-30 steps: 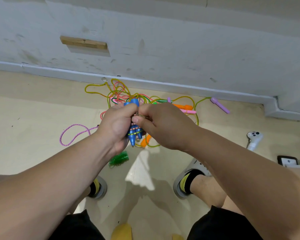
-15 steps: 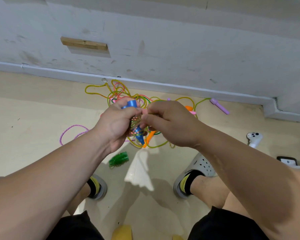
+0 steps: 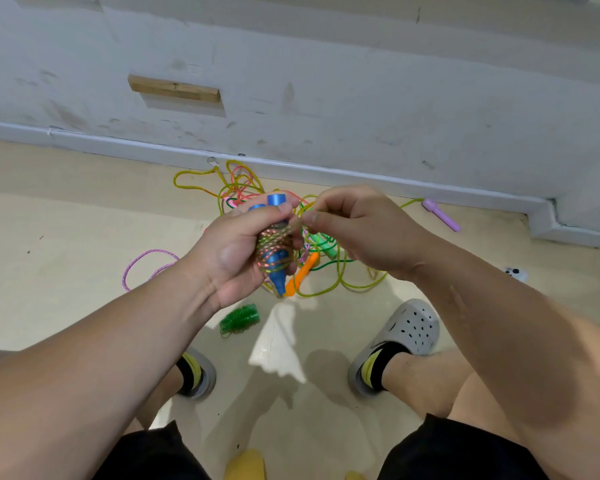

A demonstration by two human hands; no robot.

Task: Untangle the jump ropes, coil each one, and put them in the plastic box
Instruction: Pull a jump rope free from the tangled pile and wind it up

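- Left hand (image 3: 234, 251) is clamped round a pair of blue handles (image 3: 277, 202), with the speckled cord (image 3: 272, 242) wound round them. The whole bundle is held up in the air over the floor (image 3: 66, 237).
- Right hand (image 3: 357, 230) pinches the loose bit of that cord between thumb and forefinger, the other fingers curled in. It's a bit blurry right at the pinch.
- The rest of the ropes are a tangle (image 3: 243, 188) on the floor against the wall (image 3: 326, 98). An orange handle (image 3: 300, 277) pokes out of it and a purple handle (image 3: 442, 214) lies off to the right.
- A green bundle (image 3: 239, 318) is already coiled, near the left foot. The plastic box isn't anywhere I can see.
- What I'd worry about: if that pinch slips before the tail is tucked in, the wraps will likely spring loose. Tugging too hard could also slide the coils off the tapered tips.
- Versus half a second ago: the hands were knuckle to knuckle. Now the right one has drawn off to the right, leaving a gap, and the blue tops stick up further above the left fist.
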